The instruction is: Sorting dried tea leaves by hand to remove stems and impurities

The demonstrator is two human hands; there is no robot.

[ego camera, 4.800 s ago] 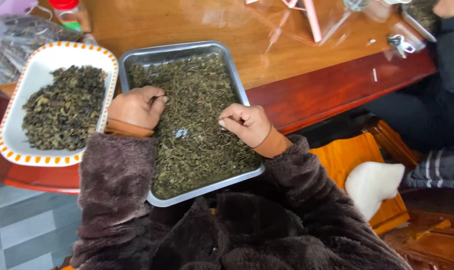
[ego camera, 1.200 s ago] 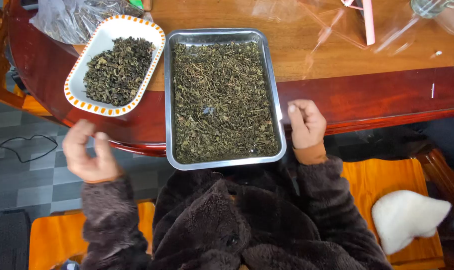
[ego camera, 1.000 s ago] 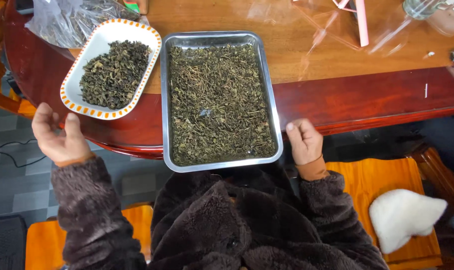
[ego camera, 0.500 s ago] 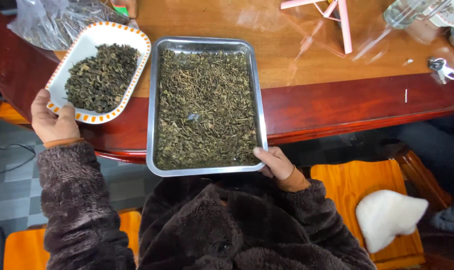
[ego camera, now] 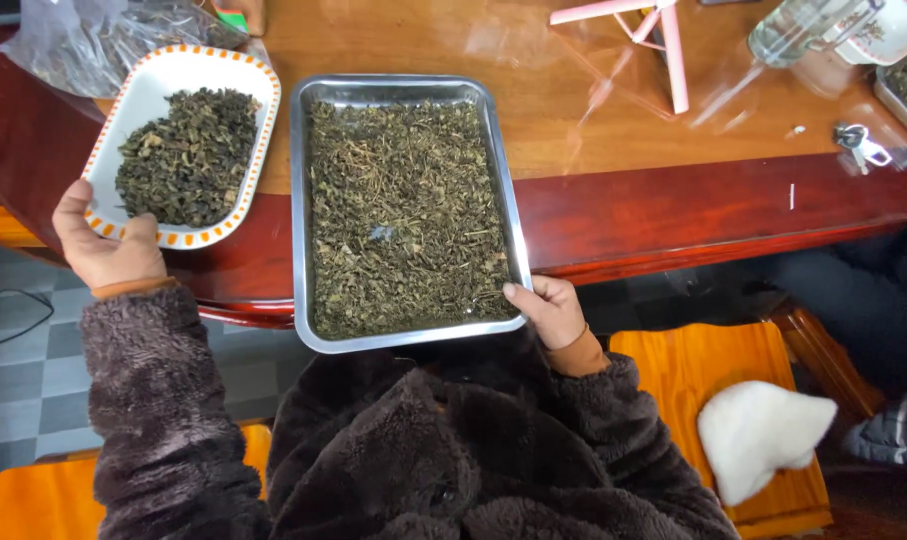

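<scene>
1. My right hand [ego camera: 550,310] grips the near right corner of the one steel tray [ego camera: 504,190]; the thumb lies over the rim, the other fingers are curled under it.
2. This tray is filled with a flat layer of dried green leaves [ego camera: 403,215] with thin stems. It stands across the table edge, and its near end hangs out over my lap.
3. My left hand [ego camera: 103,245] holds the near end of the one white dish with orange rim marks [ego camera: 169,78]; the thumb presses on the rim and the fingers are wrapped around the outside edge.
4. In the dish there is one heap of darker, curled leaves [ego camera: 186,155]. The dish stands just beside the tray, to the left of it, on the wooden table [ego camera: 613,215].
5. Behind the dish I count one clear plastic bag [ego camera: 83,40] with more dried leaves inside.
6. At the far right of the table I see one pink frame [ego camera: 663,40], one glass jar [ego camera: 788,35] lying tilted, and one small bunch of keys [ego camera: 858,145].
7. On the orange seat [ego camera: 673,360] beside me lies one white fluffy thing [ego camera: 763,435].
8. Both of my sleeves [ego camera: 158,400] are of dark brown fleece.
</scene>
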